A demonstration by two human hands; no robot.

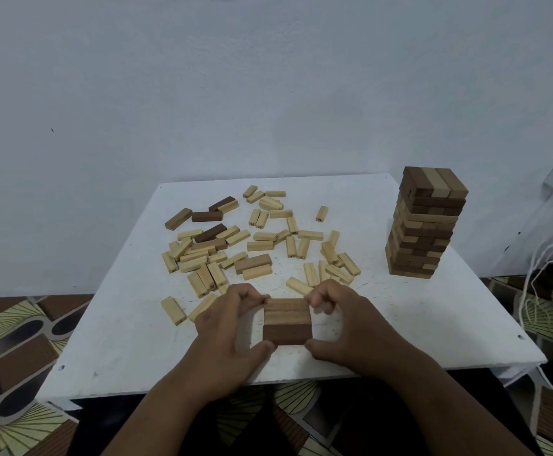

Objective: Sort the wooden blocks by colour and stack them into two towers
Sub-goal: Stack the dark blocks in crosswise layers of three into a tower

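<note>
Head view: both hands are working at the near edge of the white surface (pixel 433 324). Left hand (pixel 232 337) and right hand (pixel 350 327) are flanking a small layer of brown blocks (pixel 287 320) lying flat side by side on the surface. Left fingers (pixel 252 296) are curling round the far left corner of the layer, with the thumb pressing its near left corner. Right fingers (pixel 321 299) are curling at the far right corner, thumb pressing the near right corner. Both hands are gripping the layer between them.

Loose blocks (pixel 255 245) are lying scattered across the middle and left part of the surface, mostly pale, with a few dark brown ones (pixel 207 216) toward the far left edge. Some are lying on top of one another.

Mixed tower (pixel 424 225) is standing upright near the far right corner, well apart from the hands, its layers showing both pale and brown blocks.

White cord (pixel 531 291) is hanging off to the right of the surface. Patterned floor covering (pixel 15 357) is showing beneath and around the surface.
</note>
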